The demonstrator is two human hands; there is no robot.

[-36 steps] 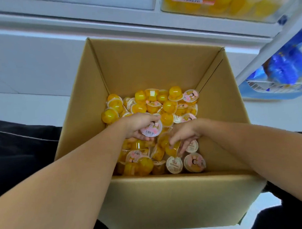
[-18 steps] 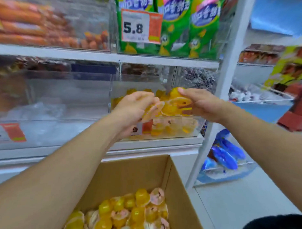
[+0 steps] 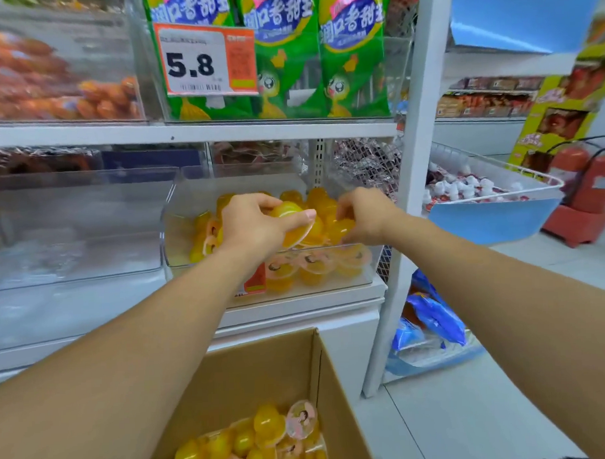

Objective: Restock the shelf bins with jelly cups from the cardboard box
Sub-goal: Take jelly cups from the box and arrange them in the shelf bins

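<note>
Both hands were over the clear shelf bin [image 3: 177, 233], already part full of yellow jelly cups [image 3: 316, 266]. Left hand [image 3: 256, 224] gripped a jelly cup [image 3: 292, 222] between thumb and curled fingers, tilted, just above the pile. Right hand [image 3: 365, 215] had fingers curled down onto cups in the bin; whether it held one, couldn't tell. Cardboard box [image 3: 251, 375] sat below, more cups inside.

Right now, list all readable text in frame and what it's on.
"5.8": price tag on the upper clear bin.
"口香甜": green snack bags; the other characters are cut off or blurred.
Tag's small print and barcode: too blurred.
Orange tag on the jelly cup bin: hidden, unreadable.
Jelly cup lids: unreadable.
</note>
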